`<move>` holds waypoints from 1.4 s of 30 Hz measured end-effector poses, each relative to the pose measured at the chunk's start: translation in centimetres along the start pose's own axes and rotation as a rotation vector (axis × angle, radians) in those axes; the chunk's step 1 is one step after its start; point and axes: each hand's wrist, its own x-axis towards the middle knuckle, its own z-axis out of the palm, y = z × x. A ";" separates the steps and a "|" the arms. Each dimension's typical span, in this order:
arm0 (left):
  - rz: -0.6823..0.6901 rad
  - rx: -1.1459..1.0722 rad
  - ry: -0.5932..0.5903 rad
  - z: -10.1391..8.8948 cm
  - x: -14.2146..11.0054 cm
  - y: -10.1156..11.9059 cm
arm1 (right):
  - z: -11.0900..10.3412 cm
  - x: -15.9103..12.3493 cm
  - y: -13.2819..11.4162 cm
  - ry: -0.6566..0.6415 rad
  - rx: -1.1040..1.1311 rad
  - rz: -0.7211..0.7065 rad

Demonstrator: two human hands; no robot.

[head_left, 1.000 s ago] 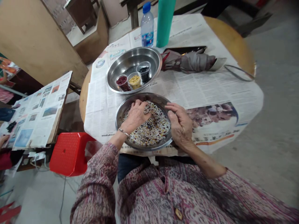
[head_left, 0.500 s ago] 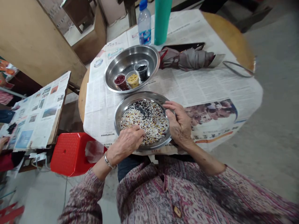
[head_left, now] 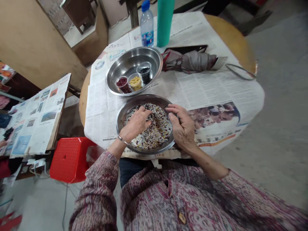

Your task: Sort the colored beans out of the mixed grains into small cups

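A shallow steel basin near the table's front edge holds a mix of white grains with red, yellow and black beans among them. My left hand, a bracelet at its wrist, is over the basin's left half, palm down. Its thumb and fingers are apart, with the fingertips down at the mix. With its fingers over the right rim, my right hand holds the basin. Just behind stands a larger steel bowl containing a cup of red beans, a cup of yellow beans and a cup of black beans.
Newspaper covers the round table. At the back are a water bottle and a green cylinder. A folded grey umbrella lies beside a dark flat case. To the left are a red stool and another newspaper-covered table.
My left hand has moved forward in the basin, away from my body, and its fingers have spread. The dark patch of beans is mostly covered now. My right hand stays at the rim.
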 end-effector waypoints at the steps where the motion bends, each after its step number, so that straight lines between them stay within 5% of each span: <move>1: 0.012 -0.021 -0.001 0.0 0.2 0.0 | 0.0 0.0 0.0 -0.003 0.001 -0.001; 12: -0.011 0.064 -0.011 1.2 1.5 2.1 | 0.1 0.0 0.1 -0.007 0.010 -0.003; 16: 0.032 0.008 0.002 0.8 -1.0 2.3 | 0.1 0.1 0.1 0.002 0.018 -0.011; 24: -0.042 -0.050 -0.175 -1.0 -6.9 2.8 | 0.0 0.0 0.0 -0.008 0.014 0.011; 30: -0.010 0.032 0.090 -0.7 -4.0 1.2 | 0.0 0.1 0.1 -0.015 0.004 0.006; 37: 0.045 0.022 -0.048 -0.1 -1.4 0.7 | 0.0 0.1 0.0 -0.013 0.004 0.001; 42: 0.028 -0.035 -0.002 0.4 0.2 0.5 | 0.0 0.1 0.0 -0.014 -0.006 -0.003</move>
